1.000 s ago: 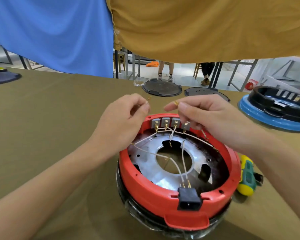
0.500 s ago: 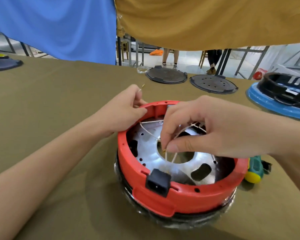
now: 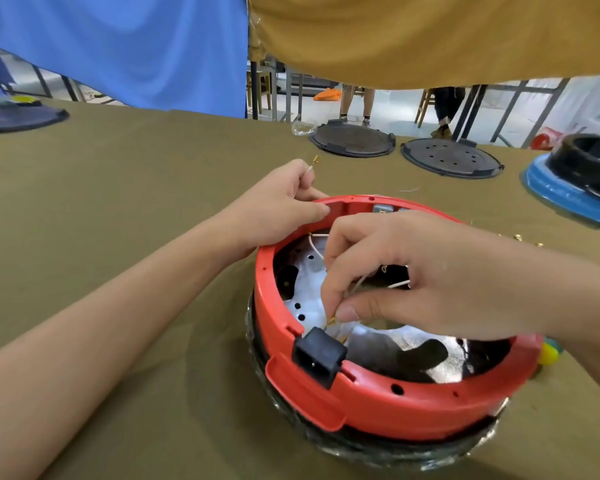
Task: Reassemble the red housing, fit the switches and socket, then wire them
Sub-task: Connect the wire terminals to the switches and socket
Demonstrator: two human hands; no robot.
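Right hand [image 3: 426, 275] had dropped toward socket [image 3: 318, 353], pinching wire terminal [image 3: 331, 320]; left hand [image 3: 284, 206] pinched spare wire [image 3: 310, 166]. Risk: misaligned terminal bending.

Both forearms bare, no sleeves visible; left hand [image 3: 284, 206], right hand [image 3: 413, 275] ungloved.

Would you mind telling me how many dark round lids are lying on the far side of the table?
2 in clear view: one dark lid at the far edge, a perforated lid just right of it. A dark disc at far left may be another.
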